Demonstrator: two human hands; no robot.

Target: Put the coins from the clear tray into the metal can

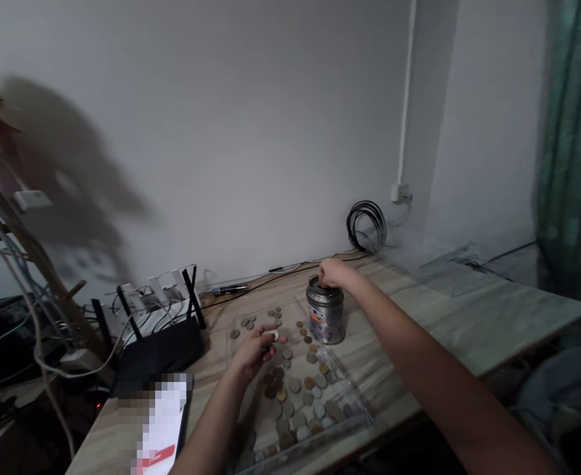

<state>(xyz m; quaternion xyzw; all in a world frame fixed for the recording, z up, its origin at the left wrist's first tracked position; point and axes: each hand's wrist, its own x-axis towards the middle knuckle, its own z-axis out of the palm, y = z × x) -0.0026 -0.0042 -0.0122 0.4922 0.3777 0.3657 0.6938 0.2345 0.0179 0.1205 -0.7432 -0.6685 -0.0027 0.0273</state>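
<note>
My left hand hovers over a clear plastic tray, with a silvery coin pinched between thumb and finger. Many coins, silver, brass and brown, lie spread across the tray, among them a large silver coin. A round printed metal tin stands upright at the tray's far right edge. My right hand reaches over the tin's rim, its fingers bent down into the mouth. The tips are hidden inside, so whatever they hold does not show.
Left of the tray sit a black router with upright antennas and a phone with a lit screen. Behind, a coil of black cable leans on the wall. A transparent sheet lies on the table's right part.
</note>
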